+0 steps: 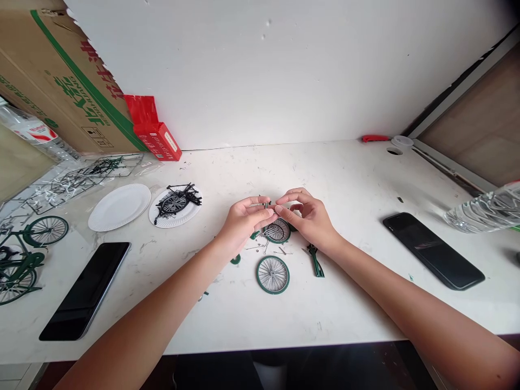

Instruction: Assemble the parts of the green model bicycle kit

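My left hand [244,219] and my right hand [309,216] meet fingertip to fingertip above the middle of the white table [345,179]. Both are pinched on a tiny dark part [267,205] between them, too small to name. Just under the fingers lies a small green spoked wheel [277,231]. A second green wheel [272,274] lies flat nearer to me. A green frame piece [315,261] rests by my right wrist. Small pins and green bits are scattered around the wheels.
Two black phones [87,290] [433,250] lie left and right. Two paper plates sit at the left, one bare [119,206], one with black parts [175,205]. A built green model bicycle [24,254], plastic sprues, a cardboard box, a red box [158,138] and a water bottle [485,210] border the area.
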Available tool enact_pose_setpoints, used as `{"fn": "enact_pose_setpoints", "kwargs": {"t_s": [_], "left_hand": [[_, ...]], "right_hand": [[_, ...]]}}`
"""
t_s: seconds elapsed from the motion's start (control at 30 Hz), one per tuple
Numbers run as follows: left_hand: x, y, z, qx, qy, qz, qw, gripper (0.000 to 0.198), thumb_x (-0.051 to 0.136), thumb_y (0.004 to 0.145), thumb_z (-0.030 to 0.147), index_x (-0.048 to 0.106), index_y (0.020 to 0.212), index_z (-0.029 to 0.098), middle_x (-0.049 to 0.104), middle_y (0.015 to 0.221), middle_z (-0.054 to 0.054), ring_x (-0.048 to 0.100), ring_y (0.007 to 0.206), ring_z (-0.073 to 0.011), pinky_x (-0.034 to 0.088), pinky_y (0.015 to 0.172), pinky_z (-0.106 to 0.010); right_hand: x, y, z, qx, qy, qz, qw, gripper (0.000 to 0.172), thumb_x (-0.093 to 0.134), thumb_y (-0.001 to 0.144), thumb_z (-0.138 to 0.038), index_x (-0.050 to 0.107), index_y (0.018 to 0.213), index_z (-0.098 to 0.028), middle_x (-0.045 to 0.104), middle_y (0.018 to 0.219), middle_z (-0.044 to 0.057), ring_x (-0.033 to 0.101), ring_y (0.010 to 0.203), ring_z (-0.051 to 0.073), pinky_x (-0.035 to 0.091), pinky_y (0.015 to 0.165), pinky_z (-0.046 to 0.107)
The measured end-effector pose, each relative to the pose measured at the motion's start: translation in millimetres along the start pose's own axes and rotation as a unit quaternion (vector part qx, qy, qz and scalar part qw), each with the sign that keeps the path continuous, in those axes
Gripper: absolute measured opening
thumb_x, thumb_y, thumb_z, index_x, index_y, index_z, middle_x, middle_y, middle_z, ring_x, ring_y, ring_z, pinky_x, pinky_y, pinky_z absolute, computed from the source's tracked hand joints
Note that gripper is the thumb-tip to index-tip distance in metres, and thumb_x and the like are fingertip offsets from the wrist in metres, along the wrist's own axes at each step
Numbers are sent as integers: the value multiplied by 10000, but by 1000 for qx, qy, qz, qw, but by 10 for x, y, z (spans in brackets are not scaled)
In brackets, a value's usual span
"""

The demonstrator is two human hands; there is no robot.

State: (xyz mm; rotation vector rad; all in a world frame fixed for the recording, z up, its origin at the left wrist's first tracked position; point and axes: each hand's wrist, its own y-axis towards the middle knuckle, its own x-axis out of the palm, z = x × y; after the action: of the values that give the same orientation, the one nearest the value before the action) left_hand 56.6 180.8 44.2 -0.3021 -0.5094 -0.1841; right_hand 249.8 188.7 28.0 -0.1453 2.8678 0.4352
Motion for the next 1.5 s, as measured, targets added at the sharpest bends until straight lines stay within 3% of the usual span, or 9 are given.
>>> {"fn": "enact_pose_setpoints", "kwargs": {"t_s": [0.27,0.63,1.0,1.5], "left_hand": [[4,3,-3,5,-18,31,999,168,775,840,52,735,999,91,765,973,-91,780,1017,-208,531,1181,-466],[-8,5,-17,4,-3,20,1000,191,789,845,69,726,1024,90,780,972,-114,783,1062,-242,519,1195,-476],[27,-12,8,-6,-8,21,1000,184,756,858,33,720,1032,81,790,943,-119,787,1039,-221,530,1190,-443],[-16,19,-30,-10,-8,9,1000,180,755,877,63,729,1054,82,798,982,-126,785,1070,-232,525,1196,-452]], "right_hand": [[28,-11,0,-78,-80,18,994,211,789,928,-412,754,1095,-287,657,1113,65,639,1097,240,571,859,426],[22,-15,-29,-109,-101,3,989,177,758,955,-377,747,1114,-299,684,1106,64,640,1095,247,589,841,428],[22,-18,-8,-63,-60,0,996,191,761,948,-404,733,1084,-272,683,1132,63,662,1072,236,577,853,423],[33,-36,-12,-37,-23,-4,999,271,721,976,-390,644,1199,-257,674,1127,55,658,1079,223,533,910,402]]}}
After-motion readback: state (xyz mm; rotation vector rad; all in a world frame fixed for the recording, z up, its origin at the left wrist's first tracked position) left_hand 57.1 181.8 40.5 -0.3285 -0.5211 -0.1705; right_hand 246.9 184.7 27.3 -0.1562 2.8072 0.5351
